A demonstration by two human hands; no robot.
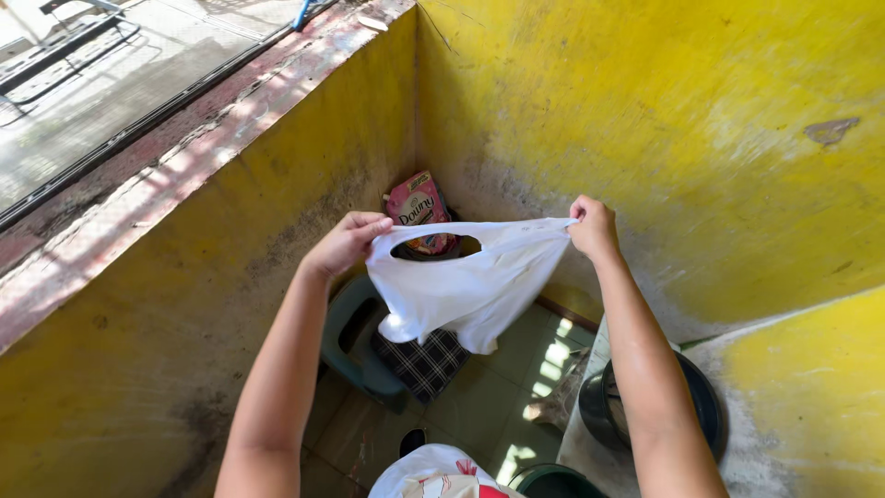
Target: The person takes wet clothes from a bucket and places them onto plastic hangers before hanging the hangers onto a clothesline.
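White cotton, stretched wide and held up in the air: that's a small white garment [466, 286], pulled taut between both hands in the yellow corner. The left hand [350, 242] has its grip pinched tight on the left edge of the cloth, fingers curled over the hem; the right hand [592, 226] is pinched just as firmly on the right edge, and the top line of fabric runs nearly straight between them. The body of the garment hangs loose below, drooping over a green plastic chair [355, 346] that carries a dark checked cloth [424, 361] on its seat.

Behind the garment, tucked into the angle of the yellow walls [664, 120], stands a pink pouch [415, 203] on something dark, partly hidden by the fabric. Lower right there's a dark round basin [608, 406] on a grey ledge, and at the bottom edge a white-and-red cloth [433, 475] beside a green bucket rim [551, 480].

Now the risks, as I judge them. Both grips are on thin edges only, so a slip on either side would let the garment swing down onto the tiled floor [498, 397] or brush the grimy, stained wall base. Pulling harder could strain the narrow top band. And the hanging tail sits close to the chair, where it could snag.
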